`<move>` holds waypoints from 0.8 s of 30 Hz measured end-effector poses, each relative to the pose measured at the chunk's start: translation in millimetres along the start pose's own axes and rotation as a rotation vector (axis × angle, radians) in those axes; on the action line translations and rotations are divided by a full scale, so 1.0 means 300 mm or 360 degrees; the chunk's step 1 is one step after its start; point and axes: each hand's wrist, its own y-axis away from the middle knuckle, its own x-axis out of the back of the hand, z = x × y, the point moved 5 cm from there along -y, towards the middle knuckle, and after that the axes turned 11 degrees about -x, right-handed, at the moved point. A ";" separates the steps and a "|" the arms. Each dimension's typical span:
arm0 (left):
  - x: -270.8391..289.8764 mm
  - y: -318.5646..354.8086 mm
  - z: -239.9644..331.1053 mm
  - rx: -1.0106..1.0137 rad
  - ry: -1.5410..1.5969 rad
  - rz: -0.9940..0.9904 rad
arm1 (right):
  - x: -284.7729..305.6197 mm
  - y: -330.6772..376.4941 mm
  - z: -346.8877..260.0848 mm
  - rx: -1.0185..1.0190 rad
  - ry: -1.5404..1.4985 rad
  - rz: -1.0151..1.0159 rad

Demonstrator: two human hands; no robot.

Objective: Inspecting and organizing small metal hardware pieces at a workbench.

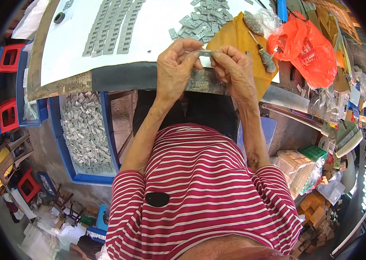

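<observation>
Mostly hidden: the small grey flat piece point(204, 53) shows only as a short strip between the fingertips; its full shape cannot be made out
Cut off: the table edge point(122, 78) disappears behind both hands, and the person's lap and legs are covered by the red-and-white striped shirt point(204, 190)
Left hand point(175, 67): fingers curled in narrowly, thumb and fingertips pinched on the left end of the grey piece
Right hand point(233, 69): fingers likewise drawn close, pinching the right end of the same piece
Where the piece is: held in the air between the two hands, just over the near edge of the table
White sheet point(70, 47): spread on the tabletop, carrying neat rows of grey pieces point(111, 26) at the left and a loose heap of grey pieces point(202, 19) behind the hands
Yellow envelope point(230, 37): flat, lies under the right hand and beside the heap
Orange plastic bag point(306, 47): crumpled, at the right of the table, with a clear bag point(261, 19) of small parts just left of it
Blue crate point(85, 134): on the floor to the left, full of grey pieces
Green-topped packages point(308, 160): stacked low at the right; their printing is too small to tell
</observation>
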 end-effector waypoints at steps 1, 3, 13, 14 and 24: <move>0.001 0.002 0.000 -0.0059 0.0013 0.0013 | -0.002 -0.001 0.001 0.0000 -0.0002 0.0000; 0.001 0.002 0.001 -0.0116 0.0025 0.0026 | -0.007 -0.003 -0.003 0.0034 0.0074 0.0040; 0.015 0.000 -0.027 -0.0140 0.0184 0.0082 | -0.017 0.003 -0.001 0.0135 0.0511 0.0166; 0.016 0.001 -0.029 -0.0143 0.0153 0.0058 | -0.013 0.002 0.002 0.0103 0.0476 0.0165; 0.029 0.002 -0.019 -0.0370 -0.0438 -0.0065 | -0.004 -0.011 0.009 -0.0011 0.0513 0.0129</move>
